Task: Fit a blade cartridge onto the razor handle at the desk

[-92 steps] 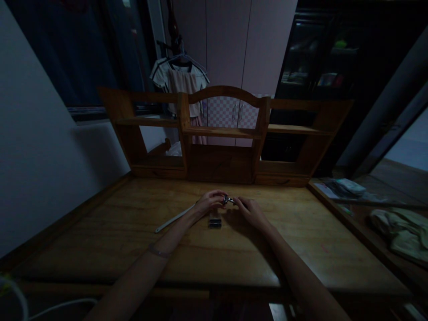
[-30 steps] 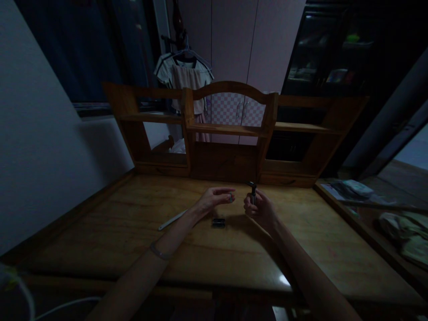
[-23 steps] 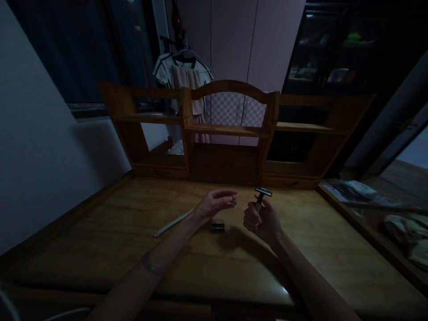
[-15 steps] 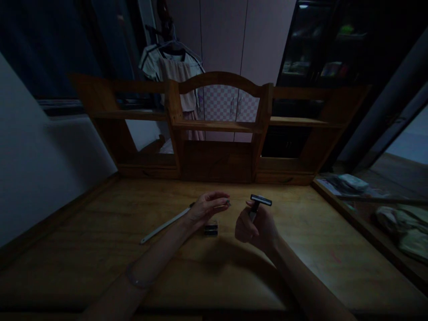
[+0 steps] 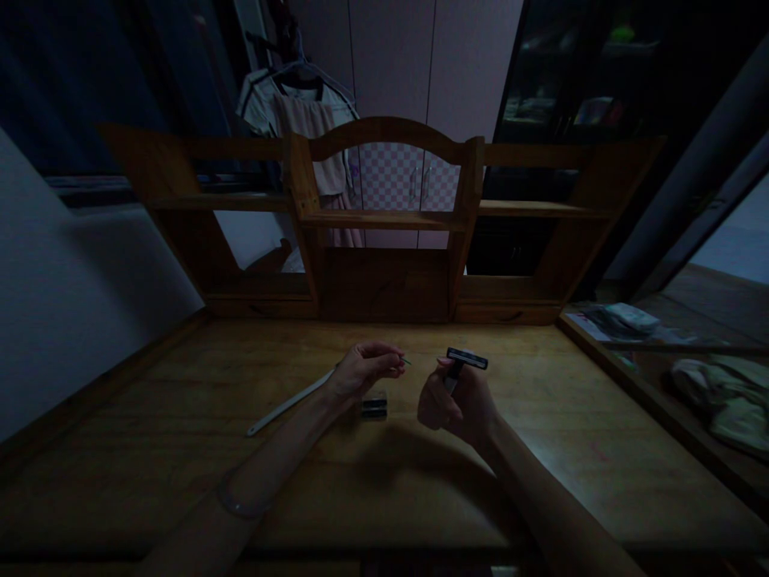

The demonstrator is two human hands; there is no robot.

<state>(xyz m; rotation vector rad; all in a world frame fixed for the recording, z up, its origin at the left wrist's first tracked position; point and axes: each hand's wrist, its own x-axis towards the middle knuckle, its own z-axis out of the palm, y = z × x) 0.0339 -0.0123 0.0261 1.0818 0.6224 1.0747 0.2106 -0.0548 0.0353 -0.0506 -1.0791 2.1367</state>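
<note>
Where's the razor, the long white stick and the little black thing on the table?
Razor (image 5: 467, 358): head view, on its wide black top.
Long white stick (image 5: 289, 403): head view, halfway along its visible part.
Little black thing (image 5: 374, 409): head view, on its dark middle.

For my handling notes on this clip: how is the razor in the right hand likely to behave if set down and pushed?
The razor is probably stiff: its head juts above the right hand without visible sag. The narrow neck suggests a fairly light tool. Its wide, crosswise head would likely check rolling.
</note>
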